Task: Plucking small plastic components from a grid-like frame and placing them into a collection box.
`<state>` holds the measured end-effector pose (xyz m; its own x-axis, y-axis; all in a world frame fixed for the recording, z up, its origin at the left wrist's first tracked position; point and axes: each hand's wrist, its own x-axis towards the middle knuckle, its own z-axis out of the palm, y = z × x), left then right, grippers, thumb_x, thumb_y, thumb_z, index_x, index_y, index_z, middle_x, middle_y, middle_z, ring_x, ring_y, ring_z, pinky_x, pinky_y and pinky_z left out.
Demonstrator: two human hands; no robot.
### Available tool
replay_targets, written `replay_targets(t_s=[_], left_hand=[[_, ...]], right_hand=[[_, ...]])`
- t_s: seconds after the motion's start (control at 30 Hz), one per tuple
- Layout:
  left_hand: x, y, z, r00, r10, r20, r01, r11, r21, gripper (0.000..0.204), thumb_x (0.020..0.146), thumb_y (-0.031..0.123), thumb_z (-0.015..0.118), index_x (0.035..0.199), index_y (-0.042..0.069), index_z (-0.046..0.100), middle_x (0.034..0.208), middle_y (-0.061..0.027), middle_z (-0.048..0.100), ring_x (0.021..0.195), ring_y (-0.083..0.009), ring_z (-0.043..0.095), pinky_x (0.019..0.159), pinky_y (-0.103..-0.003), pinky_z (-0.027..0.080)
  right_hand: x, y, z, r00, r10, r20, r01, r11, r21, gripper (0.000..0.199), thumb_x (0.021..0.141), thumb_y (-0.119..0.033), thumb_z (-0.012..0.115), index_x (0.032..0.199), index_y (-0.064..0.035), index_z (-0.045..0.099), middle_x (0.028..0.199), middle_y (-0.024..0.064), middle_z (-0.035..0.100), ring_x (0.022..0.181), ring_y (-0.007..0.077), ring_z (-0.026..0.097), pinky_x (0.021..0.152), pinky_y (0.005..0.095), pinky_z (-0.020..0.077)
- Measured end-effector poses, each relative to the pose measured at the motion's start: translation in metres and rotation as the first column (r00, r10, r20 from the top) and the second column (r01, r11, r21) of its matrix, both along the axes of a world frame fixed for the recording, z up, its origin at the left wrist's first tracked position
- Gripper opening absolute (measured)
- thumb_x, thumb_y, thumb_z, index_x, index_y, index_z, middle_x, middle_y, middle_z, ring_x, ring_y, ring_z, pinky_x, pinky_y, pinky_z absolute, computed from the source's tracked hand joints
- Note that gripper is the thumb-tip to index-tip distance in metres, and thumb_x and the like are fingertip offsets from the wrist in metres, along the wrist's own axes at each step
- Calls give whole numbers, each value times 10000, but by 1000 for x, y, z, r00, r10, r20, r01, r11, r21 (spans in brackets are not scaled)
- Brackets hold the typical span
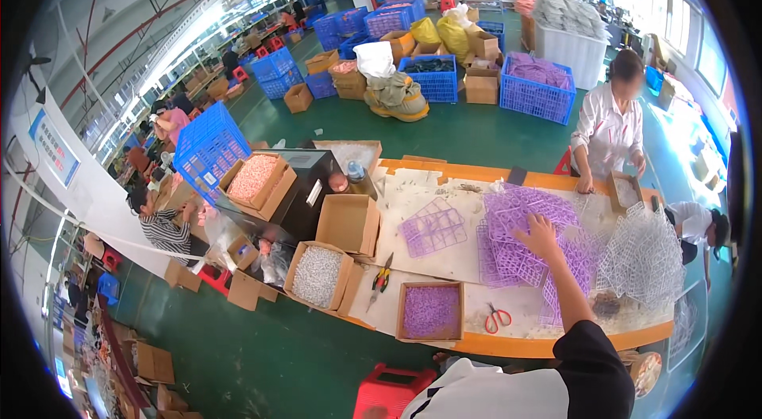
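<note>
My right hand (540, 236) reaches over the table onto a heap of purple plastic grid frames (524, 209), its fingers spread and touching the frames. I cannot see my left hand. To the left of the heap, a separate purple grid frame (432, 228) lies flat on the tabletop. A tangled pile of clear-white grid frames (641, 256) sits right of the purple heap. Nearer to me are a cardboard box of small purple pieces (431, 313) and a pair of red-handled scissors (498, 319). Farther left lie pliers (382, 278) with red and yellow handles.
Boxes of white pieces (317, 276) and pink pieces (255, 178) flank an open cardboard box (348, 224) on the left. Across the table stands a co-worker (609, 121) beside a small box (626, 192). A red stool (389, 391) is near me; blue crates (536, 101) stand behind.
</note>
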<state>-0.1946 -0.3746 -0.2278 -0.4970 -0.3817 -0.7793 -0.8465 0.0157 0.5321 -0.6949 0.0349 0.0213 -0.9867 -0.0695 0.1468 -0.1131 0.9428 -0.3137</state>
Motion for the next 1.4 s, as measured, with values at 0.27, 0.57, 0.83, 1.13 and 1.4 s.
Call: replay_targets(t_s=[0.27, 0.57, 0.83, 1.13, 1.4], left_hand=[[-20, 6, 2, 999, -31, 16, 31, 999, -19, 265, 843, 201, 516, 1083, 120, 597, 963, -27, 645, 884, -174, 613, 756, -359, 488], [-30, 5, -2, 1000, -22, -8, 21, 1000, -20, 253, 845, 212, 521, 1068, 126, 605, 940, -21, 650, 877, -176, 614, 751, -365, 487], [-27, 1, -1, 1000, -4, 2, 4, 1000, -31, 243, 847, 223, 525, 1055, 132, 612, 919, -16, 654, 871, -179, 615, 746, -371, 486], [-25, -2, -2, 999, -32, 28, 34, 998, -54, 232, 849, 235, 530, 1040, 138, 620, 897, -10, 658, 865, -181, 616, 741, -377, 485], [12, -12, -25, 900, -434, -37, 402, 861, -313, 224, 850, 245, 534, 1026, 144, 628, 876, -4, 663, 859, -183, 616, 736, -383, 484]], right_hand=[[-32, 39, 2, 960, 223, 171, -182, 957, -228, 325, 744, -129, 590, 1067, -97, 569, 1092, 130, 561, 1100, 336, 465, 909, 439, 396], [-27, 42, 4, 977, 211, -32, -200, 958, 208, 475, 608, -54, 706, 1057, -122, 564, 1016, 128, 579, 910, 343, 581, 852, 444, 434], [-43, 34, 18, 995, 54, 81, -73, 967, 244, 234, 721, -54, 594, 948, -61, 536, 944, 144, 577, 916, 347, 577, 824, 461, 445], [-54, 23, 62, 894, 164, -418, -43, 958, 282, 137, 797, -82, 499, 931, -69, 525, 862, 90, 572, 868, 272, 568, 781, 412, 406], [-45, -8, 108, 674, 21, -739, 44, 997, 68, 239, 728, -7, 516, 964, -50, 519, 902, 92, 540, 882, 280, 515, 824, 416, 373]])
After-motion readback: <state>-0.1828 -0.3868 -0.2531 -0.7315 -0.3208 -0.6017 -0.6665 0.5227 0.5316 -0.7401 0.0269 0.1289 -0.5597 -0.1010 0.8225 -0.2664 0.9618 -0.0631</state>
